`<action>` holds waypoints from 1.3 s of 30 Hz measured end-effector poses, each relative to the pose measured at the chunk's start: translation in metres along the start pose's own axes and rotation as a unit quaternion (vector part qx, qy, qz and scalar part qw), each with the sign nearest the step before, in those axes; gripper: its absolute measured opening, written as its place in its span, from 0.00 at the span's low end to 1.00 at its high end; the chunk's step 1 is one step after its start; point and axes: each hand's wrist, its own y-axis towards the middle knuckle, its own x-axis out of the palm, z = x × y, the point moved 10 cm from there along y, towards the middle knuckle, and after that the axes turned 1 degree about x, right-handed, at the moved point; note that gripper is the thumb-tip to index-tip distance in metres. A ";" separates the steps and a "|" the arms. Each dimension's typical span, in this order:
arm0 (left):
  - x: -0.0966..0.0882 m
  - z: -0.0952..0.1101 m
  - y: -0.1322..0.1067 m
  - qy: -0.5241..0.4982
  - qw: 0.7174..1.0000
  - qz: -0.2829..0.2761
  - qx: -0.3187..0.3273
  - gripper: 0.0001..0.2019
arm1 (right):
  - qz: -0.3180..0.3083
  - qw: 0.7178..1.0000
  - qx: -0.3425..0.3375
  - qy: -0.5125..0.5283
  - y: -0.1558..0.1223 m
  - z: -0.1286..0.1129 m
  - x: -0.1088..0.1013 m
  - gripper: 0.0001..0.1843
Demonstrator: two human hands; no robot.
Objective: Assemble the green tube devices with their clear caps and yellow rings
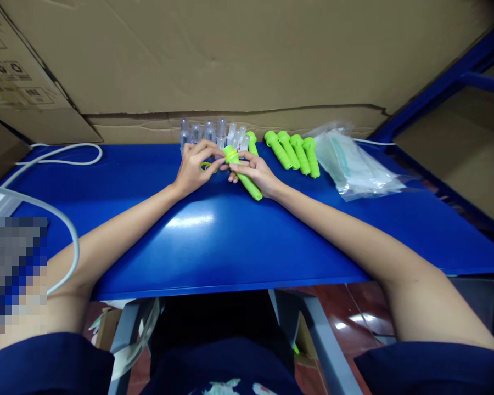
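A lime-green flashlight-shaped tube (250, 186) is held at a slant over the blue table, its wider head pointing away from me. My right hand (260, 173) is closed around its body. A yellow ring (231, 157) circles the tube just below the head. My left hand (198, 164) pinches at the side of this ring with thumb and fingers; the exact contact is too small to see. More yellow rings (206, 165) lie on the table under my left fingers, partly hidden.
Clear plastic tubes (209, 130) stand in a group behind my hands. Several similar green tubes (296, 153) lie to their right, beside a clear plastic bag (349, 159) with pale contents. White cable (72, 233) loops on the left. Cardboard (247, 60) walls off the back of the blue table (181, 252).
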 end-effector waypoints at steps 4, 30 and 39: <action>0.009 0.001 -0.001 0.003 0.999 -0.035 0.016 0.10 | -0.007 1.000 -0.011 -0.006 0.000 0.000 0.000 0.30; 0.026 0.004 -0.002 0.115 0.989 -0.083 0.030 0.08 | 0.007 0.999 0.016 -0.033 0.002 0.006 0.001 0.28; 0.020 0.002 0.000 0.136 0.989 -0.063 0.016 0.06 | 0.029 0.999 0.019 -0.015 0.002 0.003 -0.001 0.28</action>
